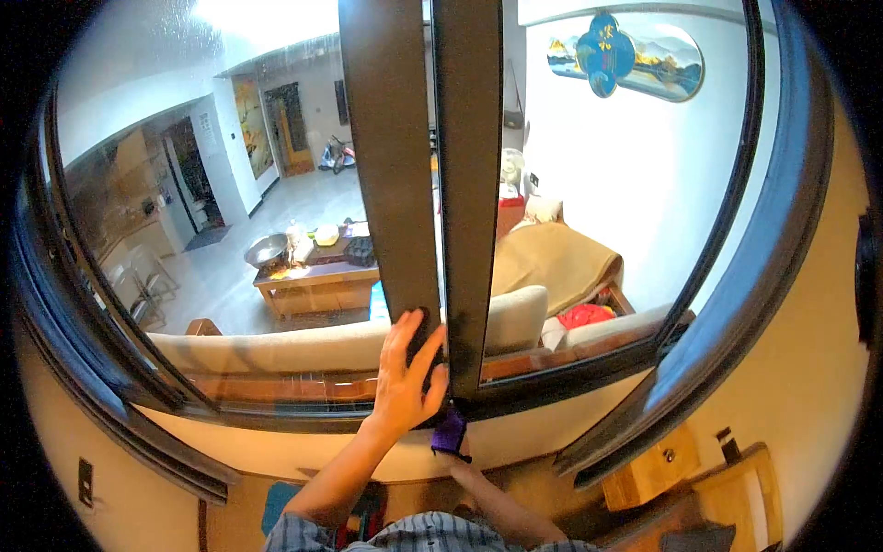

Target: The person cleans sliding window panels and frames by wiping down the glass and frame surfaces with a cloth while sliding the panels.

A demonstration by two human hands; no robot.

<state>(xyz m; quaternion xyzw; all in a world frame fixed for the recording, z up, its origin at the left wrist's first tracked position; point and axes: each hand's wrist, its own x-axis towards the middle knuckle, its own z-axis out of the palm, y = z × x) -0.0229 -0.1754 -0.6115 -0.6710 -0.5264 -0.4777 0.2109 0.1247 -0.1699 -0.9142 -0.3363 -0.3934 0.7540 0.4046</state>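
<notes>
My left hand (405, 386) lies with its fingers spread against the lower part of the dark window sash frame (391, 184). Beside it, a second dark upright (467, 184) stands across a narrow gap. Below and a little right of that hand, a purple cloth (450, 432) is bunched at the bottom rail of the window. My right hand (453, 457) is at the cloth, which covers most of it, so its fingers are hidden. Glass panes fill the frame on both sides.
Through the glass stand a cream sofa (276, 354), a wooden coffee table (317, 293) with a metal bowl (268, 249), and a tan-covered seat (556, 258). A wall picture (635, 57) hangs at upper right. On my side, a wooden cabinet (648, 469) stands at lower right.
</notes>
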